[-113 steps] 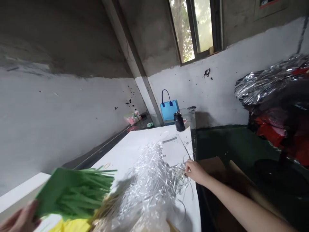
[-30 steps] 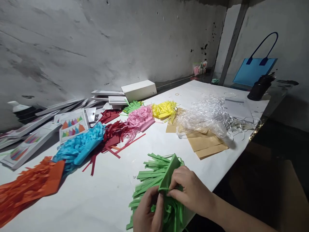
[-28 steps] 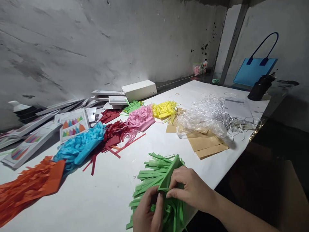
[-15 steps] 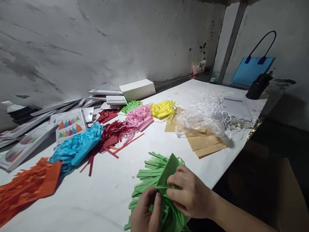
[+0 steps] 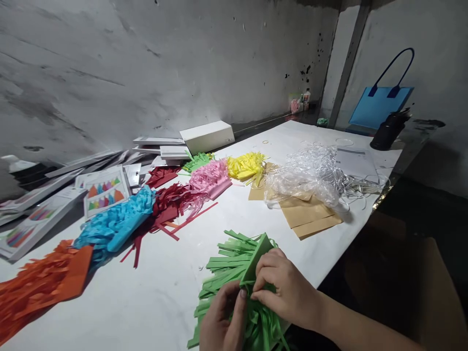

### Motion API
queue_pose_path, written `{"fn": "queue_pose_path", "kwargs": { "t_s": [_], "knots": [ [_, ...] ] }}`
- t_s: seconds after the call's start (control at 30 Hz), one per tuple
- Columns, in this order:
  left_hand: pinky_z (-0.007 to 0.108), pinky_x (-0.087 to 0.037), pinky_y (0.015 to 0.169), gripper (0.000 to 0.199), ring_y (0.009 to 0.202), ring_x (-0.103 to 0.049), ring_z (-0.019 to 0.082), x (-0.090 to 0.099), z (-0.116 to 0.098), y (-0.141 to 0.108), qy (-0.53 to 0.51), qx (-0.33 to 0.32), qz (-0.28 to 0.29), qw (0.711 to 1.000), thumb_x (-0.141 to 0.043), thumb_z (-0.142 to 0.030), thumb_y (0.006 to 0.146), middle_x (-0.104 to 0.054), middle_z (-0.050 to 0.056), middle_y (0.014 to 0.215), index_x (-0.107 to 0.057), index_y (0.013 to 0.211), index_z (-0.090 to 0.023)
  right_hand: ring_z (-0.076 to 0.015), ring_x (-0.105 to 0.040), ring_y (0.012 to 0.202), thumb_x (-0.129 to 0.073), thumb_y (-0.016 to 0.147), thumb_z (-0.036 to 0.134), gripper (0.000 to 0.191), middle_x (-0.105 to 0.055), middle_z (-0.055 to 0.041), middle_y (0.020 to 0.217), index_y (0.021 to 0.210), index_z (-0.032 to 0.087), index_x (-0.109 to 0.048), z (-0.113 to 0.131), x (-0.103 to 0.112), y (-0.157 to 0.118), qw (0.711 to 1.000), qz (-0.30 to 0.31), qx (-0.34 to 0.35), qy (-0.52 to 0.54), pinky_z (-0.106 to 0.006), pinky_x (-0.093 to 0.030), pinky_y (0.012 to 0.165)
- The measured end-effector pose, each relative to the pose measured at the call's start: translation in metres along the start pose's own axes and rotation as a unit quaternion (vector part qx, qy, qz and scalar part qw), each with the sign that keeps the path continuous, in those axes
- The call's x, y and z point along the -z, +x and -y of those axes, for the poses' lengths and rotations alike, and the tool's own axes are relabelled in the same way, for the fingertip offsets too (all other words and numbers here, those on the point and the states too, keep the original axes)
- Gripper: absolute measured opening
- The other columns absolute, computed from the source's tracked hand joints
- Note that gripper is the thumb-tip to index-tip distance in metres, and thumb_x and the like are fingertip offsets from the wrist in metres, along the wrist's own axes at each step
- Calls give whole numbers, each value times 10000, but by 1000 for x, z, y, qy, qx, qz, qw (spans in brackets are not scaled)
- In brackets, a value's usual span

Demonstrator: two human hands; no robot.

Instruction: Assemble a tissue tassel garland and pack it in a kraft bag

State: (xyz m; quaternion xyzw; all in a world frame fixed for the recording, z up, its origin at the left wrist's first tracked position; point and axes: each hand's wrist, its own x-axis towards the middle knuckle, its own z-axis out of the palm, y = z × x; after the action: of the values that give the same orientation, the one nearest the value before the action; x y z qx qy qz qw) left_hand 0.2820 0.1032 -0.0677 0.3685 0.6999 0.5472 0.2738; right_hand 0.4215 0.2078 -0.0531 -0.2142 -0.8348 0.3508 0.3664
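Observation:
A green tissue-paper tassel sheet (image 5: pixel 253 258) lies at the table's near edge, its cut strips fanned to the left and its uncut band folded up in the middle. My left hand (image 5: pixel 224 317) pinches the lower corner of that band between thumb and forefinger. From the right, my right hand (image 5: pixel 283 285) closes on the same green paper, fingers bent along the band near the left fingertips. More loose green strips hang below both hands. The exact grip of the right fingertips is partly hidden.
Across the white table (image 5: pixel 164 297) lie orange (image 5: pixel 54 278), blue (image 5: pixel 120 219), dark red (image 5: pixel 168 209), pink (image 5: pixel 210 178) and yellow (image 5: pixel 246 165) fringed paper. Silvery string (image 5: pixel 310 168) rests on brown paper (image 5: pixel 309 217). Flat boxes (image 5: pixel 44 219) line the wall; a blue bag (image 5: pixel 380 107) stands far right.
The folded green band has tilted more upright and narrowed in view. My right hand's fingers have drawn slightly away from the left fingertips, while the left hand has barely moved.

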Motion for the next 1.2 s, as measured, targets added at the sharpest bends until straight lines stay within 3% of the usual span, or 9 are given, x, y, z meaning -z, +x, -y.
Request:
{"fn": "queue_pose_path", "kwargs": {
  "t_s": [0.13,0.27,0.33,0.57,0.67,0.83,0.97,1.07,1.2],
  "knots": [
    [273,-578,696,338,757,-704,225,2,4,-1,-12,9,-8,1000,-719,-558,801,-741,21,795,-724,868,-227,-173,-600,850,-873,724,110,244,-619,30,803,719,194,-644,-1,3,4,999,32,6,1,-330,-446,862],
    [256,-574,687,317,754,-696,211,6,8,-1,9,-1,4,1000,-696,-542,833,-741,22,819,-726,880,-229,-169,-572,829,-707,896,143,75,-627,-2,877,853,194,-673,0,5,3,992,40,97,-74,-408,-398,950],
    [252,-576,695,303,767,-703,209,8,9,0,13,-2,15,1000,-691,-528,845,-748,25,838,-726,897,-231,-164,-562,809,-635,926,115,109,-621,-5,866,854,192,-664,0,6,3,988,44,119,-85,-414,-389,955],
    [264,-556,683,329,729,-679,209,-3,-1,-3,-22,21,-24,999,-737,-556,787,-727,8,772,-725,844,-232,-167,-587,840,-879,710,100,267,-603,36,787,683,197,-632,-2,8,8,997,50,-21,46,-313,-423,843],
    [267,-546,688,367,754,-681,213,-8,-10,-7,-30,32,-44,998,-734,-597,772,-742,10,804,-727,844,-237,-150,-582,771,-905,717,204,298,-599,51,732,621,193,-623,-4,9,13,987,67,-79,123,-299,-408,791],
    [273,-540,665,356,742,-681,214,-8,-14,-6,-20,8,-3,1000,-702,-583,805,-731,3,784,-724,892,-239,-132,-569,673,-885,732,391,377,-572,51,690,587,191,-601,-10,9,18,968,98,-100,206,-261,-419,660],
    [285,-539,695,223,721,-658,199,-5,-3,-3,70,-66,-14,995,-625,-457,884,-718,-3,801,-723,908,-259,-147,-586,701,-815,803,302,288,-588,31,740,660,194,-590,-10,14,16,981,70,-57,171,-256,-443,634],
    [318,-564,749,182,754,-670,212,-5,8,-2,146,-138,-32,979,-581,-392,915,-723,8,842,-708,961,-269,-206,-595,814,-647,872,136,59,-641,-41,875,854,178,-610,-3,15,13,999,-4,52,11,-350,-467,749],
    [295,-586,746,152,794,-699,196,-2,18,0,209,-244,-7,947,-537,-328,975,-732,14,907,-660,1047,-278,-265,-635,963,-462,957,63,269,-700,-160,1125,1182,117,-600,5,9,9,952,12,214,-217,-431,-489,852]
  ]
}}
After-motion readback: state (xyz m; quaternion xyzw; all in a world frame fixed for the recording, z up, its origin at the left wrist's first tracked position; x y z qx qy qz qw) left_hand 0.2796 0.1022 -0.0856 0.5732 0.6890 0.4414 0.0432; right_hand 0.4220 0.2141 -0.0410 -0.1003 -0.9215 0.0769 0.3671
